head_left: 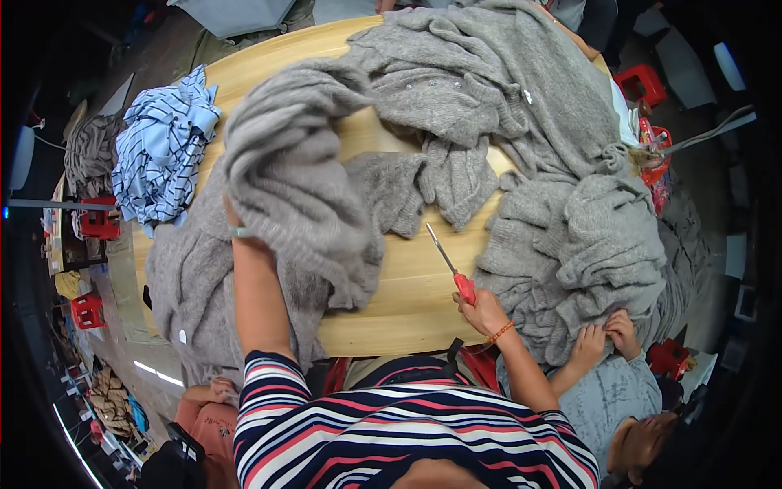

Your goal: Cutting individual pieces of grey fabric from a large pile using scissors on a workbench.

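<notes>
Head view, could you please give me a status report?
Left hand hidden by raised grey garment. Right hand holding red-handled tool. Co-worker's hands at grey pile, right side.

Bright, soft light covers the wooden tabletop (403,285); the raised grey knit garment (285,155) smears (motion blur); picture edges bend, darkening.

The lifted woolly knit garment (297,163) is heathered grey-brown; the slim metal tool (463,286), red-handled with a silvery shaft; the broad wooden table (415,297), pale yellow with streaked grain; the crumpled cloth (167,138), light blue crossed by dark lines; the short-sleeved shirt (399,428), striped navy, white and coral
</notes>
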`<state>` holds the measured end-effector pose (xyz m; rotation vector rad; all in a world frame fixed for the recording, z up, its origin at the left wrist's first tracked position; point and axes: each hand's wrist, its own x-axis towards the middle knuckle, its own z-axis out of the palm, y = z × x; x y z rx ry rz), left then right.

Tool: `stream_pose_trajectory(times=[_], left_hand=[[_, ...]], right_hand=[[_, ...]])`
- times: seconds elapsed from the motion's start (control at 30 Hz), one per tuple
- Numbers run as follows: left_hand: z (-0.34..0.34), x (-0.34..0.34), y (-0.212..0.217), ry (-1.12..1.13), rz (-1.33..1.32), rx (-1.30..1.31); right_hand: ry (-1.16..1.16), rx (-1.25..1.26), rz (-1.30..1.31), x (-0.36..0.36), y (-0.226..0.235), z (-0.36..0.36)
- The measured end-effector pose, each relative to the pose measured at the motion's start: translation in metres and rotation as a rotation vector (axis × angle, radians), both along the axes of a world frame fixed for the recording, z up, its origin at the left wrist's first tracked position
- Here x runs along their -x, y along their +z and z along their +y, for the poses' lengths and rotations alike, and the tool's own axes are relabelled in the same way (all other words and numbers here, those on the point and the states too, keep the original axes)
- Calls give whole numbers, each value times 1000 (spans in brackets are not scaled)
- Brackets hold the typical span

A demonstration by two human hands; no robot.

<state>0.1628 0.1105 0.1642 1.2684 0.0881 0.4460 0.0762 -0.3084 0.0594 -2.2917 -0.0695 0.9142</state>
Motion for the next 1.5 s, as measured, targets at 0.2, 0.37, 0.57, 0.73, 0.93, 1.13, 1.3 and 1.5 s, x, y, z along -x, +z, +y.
stream_pose_trajectory(times=[0.2, 0.37, 0.57, 0.73, 0.93, 1.13, 1.3, 1.5], left_hand=[[23, 128, -180, 263, 891, -182], [-36, 123, -161, 218, 415, -1148], [-74, 89, -123, -107, 78, -1531], [-88, 47, -124, -198, 235, -1671], [14, -33, -95, 188, 731, -476], [24, 20, 12, 182, 64, 221], [7, 79, -119, 142, 603, 450], [-62, 100, -99, 33, 560, 724]], right_hand=[[27, -9, -80, 2, -11, -10], [41, 18, -70, 0, -9, -6], [61, -16, -89, 9, -11, -1], [74, 13, -114, 14, -5, -7], [12, -38, -141, 19, -8, -15], [-11, -34, -128, 21, -4, -15], [-119, -137, -70, 6, 13, 9], [-85, -449, -279, -19, 29, 61]])
